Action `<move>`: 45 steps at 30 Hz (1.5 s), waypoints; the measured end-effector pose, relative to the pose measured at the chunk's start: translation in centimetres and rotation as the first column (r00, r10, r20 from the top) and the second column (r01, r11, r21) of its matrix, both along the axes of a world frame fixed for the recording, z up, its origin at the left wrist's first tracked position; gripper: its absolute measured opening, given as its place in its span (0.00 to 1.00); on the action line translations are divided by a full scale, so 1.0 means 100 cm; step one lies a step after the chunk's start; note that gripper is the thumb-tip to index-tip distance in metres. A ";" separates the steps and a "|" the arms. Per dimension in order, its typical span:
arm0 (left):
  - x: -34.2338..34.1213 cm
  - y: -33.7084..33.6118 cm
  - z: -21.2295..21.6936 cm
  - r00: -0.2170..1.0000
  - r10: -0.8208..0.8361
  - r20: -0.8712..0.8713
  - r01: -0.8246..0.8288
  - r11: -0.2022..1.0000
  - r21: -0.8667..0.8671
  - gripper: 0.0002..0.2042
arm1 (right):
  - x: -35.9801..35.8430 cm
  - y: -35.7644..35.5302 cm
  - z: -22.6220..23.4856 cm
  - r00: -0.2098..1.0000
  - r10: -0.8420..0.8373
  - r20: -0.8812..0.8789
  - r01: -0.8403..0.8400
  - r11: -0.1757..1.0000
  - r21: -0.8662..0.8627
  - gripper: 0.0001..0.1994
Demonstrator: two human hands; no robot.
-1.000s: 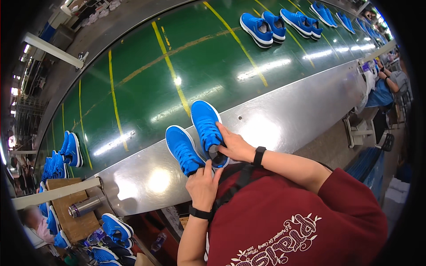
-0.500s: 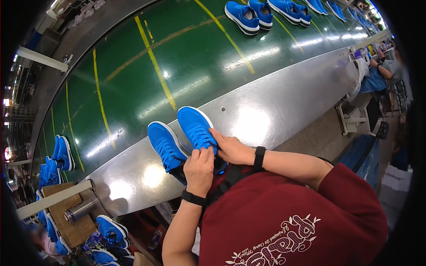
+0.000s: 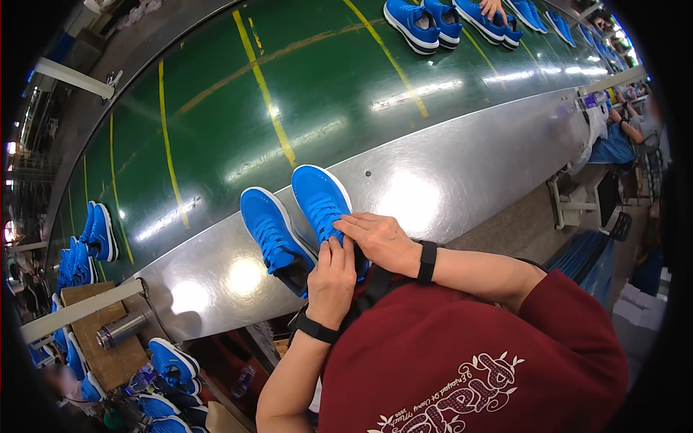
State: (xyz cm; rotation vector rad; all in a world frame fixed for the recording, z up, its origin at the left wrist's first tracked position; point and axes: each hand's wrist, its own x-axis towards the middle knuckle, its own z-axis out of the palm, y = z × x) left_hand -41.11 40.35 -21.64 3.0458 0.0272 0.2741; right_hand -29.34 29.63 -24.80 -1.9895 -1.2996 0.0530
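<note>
Two blue sneakers with white soles rest side by side on the metal ledge in front of me, toes pointing away. Both hands are at the lacing of the right sneaker (image 3: 315, 193), just below its upper eyelets. My left hand (image 3: 332, 281) has its fingers bunched at the lower laces near the tongue. From the right, my right hand (image 3: 382, 242) reaches over, thumb and fingertips pinched at the same blue shoelaces (image 3: 328, 222). The fingers partly cover the laces, and the shoe's heel is hidden. The left sneaker (image 3: 261, 216) stands untouched, its dark opening facing me.
Beyond the metal ledge (image 3: 462, 159) runs a green conveyor belt (image 3: 216, 137) with yellow lines, carrying blue sneakers (image 3: 411, 25). Another person's hand (image 3: 494, 9) touches a far shoe. Lower left are a cardboard-topped surface (image 3: 90, 310), a metal flask (image 3: 121, 328) and more sneakers (image 3: 173, 364).
My right hand has moved from the sneaker's side onto the laces, beside my left fingers. Another person's hand has appeared at the far shoes. The view has shifted slightly.
</note>
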 end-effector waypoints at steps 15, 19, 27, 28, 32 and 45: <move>0.005 0.005 0.000 0.998 -0.053 -0.021 0.051 0.995 -0.089 0.17 | 0.074 0.030 0.023 0.602 0.100 -0.793 -0.500 0.821 -0.276 0.23; 0.006 0.007 -0.003 0.999 -0.033 -0.036 0.029 0.995 -0.100 0.17 | 0.088 0.034 0.010 0.082 -0.107 -0.991 -0.517 0.845 -0.134 0.26; 0.010 0.008 -0.002 1.000 0.013 -0.012 -0.015 0.988 -0.152 0.18 | 0.095 0.029 0.008 -0.341 -0.106 -0.934 -0.383 0.923 0.035 0.25; 0.010 0.008 -0.002 1.000 0.015 -0.017 -0.018 0.988 -0.155 0.18 | 0.096 0.030 0.014 -0.350 -0.093 -0.932 -0.391 0.918 0.056 0.25; 0.010 0.007 0.000 0.999 0.015 -0.045 -0.023 0.981 -0.192 0.17 | 0.099 0.035 0.020 -0.331 -0.052 -0.942 -0.330 0.942 0.064 0.28; 0.005 0.036 -0.007 0.866 0.494 -0.071 -0.382 0.565 -0.732 0.14 | 0.032 0.002 -0.008 0.829 -0.005 -0.560 -0.244 0.897 -0.368 0.48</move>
